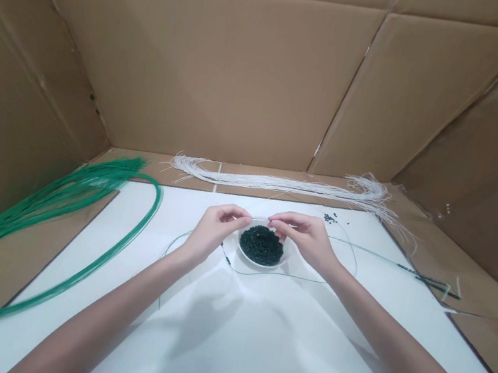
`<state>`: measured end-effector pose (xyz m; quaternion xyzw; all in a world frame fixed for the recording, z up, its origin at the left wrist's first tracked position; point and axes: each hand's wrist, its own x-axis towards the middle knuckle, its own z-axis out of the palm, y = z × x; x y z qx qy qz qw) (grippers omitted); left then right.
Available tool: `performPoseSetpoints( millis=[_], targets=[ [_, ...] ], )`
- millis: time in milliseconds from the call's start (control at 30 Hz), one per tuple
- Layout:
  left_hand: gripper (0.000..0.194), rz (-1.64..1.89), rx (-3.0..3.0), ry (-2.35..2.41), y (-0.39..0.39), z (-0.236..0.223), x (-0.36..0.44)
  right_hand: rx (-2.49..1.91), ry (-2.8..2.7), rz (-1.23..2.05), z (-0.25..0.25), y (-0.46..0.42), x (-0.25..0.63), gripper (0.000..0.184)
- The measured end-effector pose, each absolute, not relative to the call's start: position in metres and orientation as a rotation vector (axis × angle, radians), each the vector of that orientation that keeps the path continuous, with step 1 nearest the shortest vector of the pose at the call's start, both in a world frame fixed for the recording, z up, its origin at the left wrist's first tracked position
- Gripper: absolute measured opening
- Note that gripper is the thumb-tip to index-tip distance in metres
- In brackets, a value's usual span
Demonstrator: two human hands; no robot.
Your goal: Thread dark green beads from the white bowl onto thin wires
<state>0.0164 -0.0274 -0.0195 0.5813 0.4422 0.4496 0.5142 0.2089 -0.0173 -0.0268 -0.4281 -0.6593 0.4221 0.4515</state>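
Observation:
My left hand (215, 229) is closed in a pinch at the far rim of a small white bowl (260, 265). Opposite it, my right hand (310, 239) also pinches, thumb against forefinger. A thin green string (281, 275) runs from the hands, and a short stretch of it spans between the fingertips. Whether a bead sits in the right fingertips is too small to tell. Dark green beads (262, 245) fill the bowl below the fingers. A few dark beads (227, 260) are threaded on the string left of the bowl.
Bundled green strings (83, 199) curve along the left side. White strings (278, 184) lie across the back, against the cardboard wall (258, 79). Loose dark beads (331, 218) are scattered behind my right hand. Beaded strand ends (430, 280) rest on the white board's right edge.

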Motion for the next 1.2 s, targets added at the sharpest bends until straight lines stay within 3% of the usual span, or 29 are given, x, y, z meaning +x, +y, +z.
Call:
performPoseSetpoints(
  millis=[433,1200],
  targets=[
    [0.019,1.121,1.661,1.187,-0.045,-0.014,0.021,-0.904,-1.283,1.442,-0.029,-0.023,0.202,0.018],
    [0.016,1.118,1.702,1.175,-0.051,-0.009,0.024,-0.842,-1.312,1.422,-0.031,-0.024,0.204,0.012]
  ],
)
